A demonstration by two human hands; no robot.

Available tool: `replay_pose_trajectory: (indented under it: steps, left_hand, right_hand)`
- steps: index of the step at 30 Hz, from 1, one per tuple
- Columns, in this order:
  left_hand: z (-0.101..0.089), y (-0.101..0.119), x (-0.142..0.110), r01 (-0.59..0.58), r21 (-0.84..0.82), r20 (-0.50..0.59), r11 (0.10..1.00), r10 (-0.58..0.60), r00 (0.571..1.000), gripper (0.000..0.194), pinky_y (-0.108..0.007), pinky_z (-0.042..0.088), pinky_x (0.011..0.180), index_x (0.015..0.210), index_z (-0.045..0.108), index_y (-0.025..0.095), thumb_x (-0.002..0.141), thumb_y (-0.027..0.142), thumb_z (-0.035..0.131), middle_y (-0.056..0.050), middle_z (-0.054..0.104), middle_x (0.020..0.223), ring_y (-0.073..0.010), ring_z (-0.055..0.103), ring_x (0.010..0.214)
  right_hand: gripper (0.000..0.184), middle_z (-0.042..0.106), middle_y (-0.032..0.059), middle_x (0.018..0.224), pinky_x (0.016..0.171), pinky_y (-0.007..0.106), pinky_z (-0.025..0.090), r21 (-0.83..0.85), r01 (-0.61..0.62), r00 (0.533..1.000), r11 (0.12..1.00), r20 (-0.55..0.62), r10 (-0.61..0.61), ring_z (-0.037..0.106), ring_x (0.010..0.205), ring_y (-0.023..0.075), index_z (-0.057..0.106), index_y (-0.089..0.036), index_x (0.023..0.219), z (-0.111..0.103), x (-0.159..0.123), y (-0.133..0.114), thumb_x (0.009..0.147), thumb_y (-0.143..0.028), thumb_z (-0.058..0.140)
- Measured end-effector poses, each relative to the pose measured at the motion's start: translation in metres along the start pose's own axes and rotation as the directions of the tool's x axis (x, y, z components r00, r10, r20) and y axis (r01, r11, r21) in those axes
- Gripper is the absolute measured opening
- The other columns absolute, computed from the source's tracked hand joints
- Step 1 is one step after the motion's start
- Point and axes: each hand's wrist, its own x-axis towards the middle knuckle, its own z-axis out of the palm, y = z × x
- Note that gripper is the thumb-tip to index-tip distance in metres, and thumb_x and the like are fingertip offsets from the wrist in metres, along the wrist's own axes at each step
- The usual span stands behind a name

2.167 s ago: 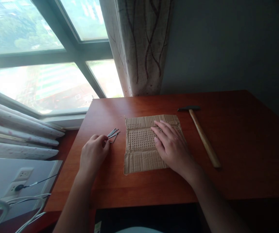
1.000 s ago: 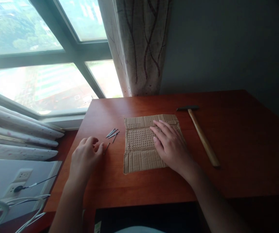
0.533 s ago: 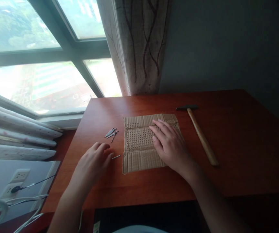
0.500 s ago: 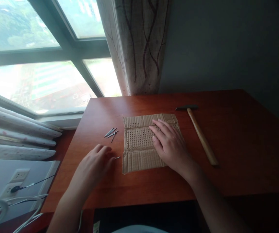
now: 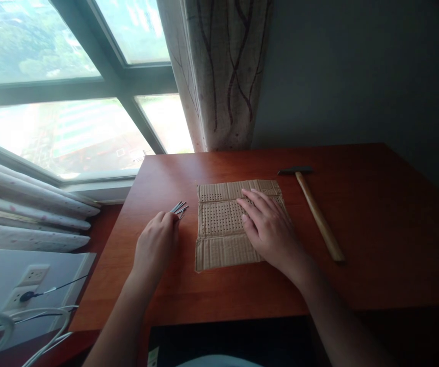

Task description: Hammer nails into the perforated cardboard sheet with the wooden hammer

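Observation:
My left hand [image 5: 157, 239] is pinched shut at the near end of a small pile of metal nails [image 5: 179, 206] on the table. Its fingertips close on a nail, though they cover part of it and of the pile. My right hand [image 5: 273, 224] lies flat, fingers spread, on a piece of brown cardboard [image 5: 219, 250]. Rows of small holes cover the cardboard's middle band and part of its upper left. The right palm and wrist hide the cardboard's lower right side.
A hammer [image 5: 318, 219] with a wooden handle lies right of the cardboard on the reddish-brown table [image 5: 387, 229]. Beyond the table's left edge are a wall socket [image 5: 33, 275] and white cables [image 5: 64, 321]. Patterned curtains [image 5: 227, 76] and a window stand behind.
My left hand has moved up and away from me, from beside the cardboard's lower left to the nail pile. The nail that stuck out from its fingers no longer shows. The right hand stays put.

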Motion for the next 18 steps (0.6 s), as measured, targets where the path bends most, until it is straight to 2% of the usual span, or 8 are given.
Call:
replay_pose_trajectory:
  steps: [6,14,18]
  left_hand:
    - [0.001,0.011,0.02,0.07,0.092,0.047,0.993,-0.074,0.996,0.024,-0.034,0.037,0.06,0.09,0.059,0.019,0.1,0.029,0.039,-0.008,0.067,0.094,-0.0251,0.066,0.08]
    - [0.004,0.01,0.023,0.065,0.068,0.032,0.996,-0.068,0.997,0.024,-0.032,0.036,0.061,0.091,0.061,0.02,0.099,0.031,0.042,-0.007,0.068,0.093,-0.0227,0.065,0.079]
    - [0.004,0.008,0.023,0.067,0.069,0.023,0.995,-0.069,0.997,0.025,-0.032,0.034,0.058,0.09,0.062,0.021,0.099,0.032,0.042,-0.007,0.069,0.093,-0.024,0.066,0.081]
  right_hand:
    - [0.042,0.056,0.0105,0.147,0.117,0.046,0.039,0.001,-0.002,1.0,1.0,-0.004,0.002,0.045,0.14,0.0269,0.063,-0.013,0.134,0.001,-0.001,0.001,0.1,-0.023,0.041]
    - [0.042,0.056,0.0108,0.148,0.117,0.048,0.039,0.015,-0.003,1.0,1.0,-0.004,0.003,0.044,0.141,0.0271,0.063,-0.015,0.135,0.002,-0.001,0.002,0.1,-0.024,0.042]
    - [0.042,0.056,0.0112,0.148,0.117,0.049,0.039,0.023,-0.003,1.0,1.0,-0.007,0.003,0.045,0.14,0.027,0.063,-0.015,0.135,0.002,-0.001,0.001,0.1,-0.024,0.041]
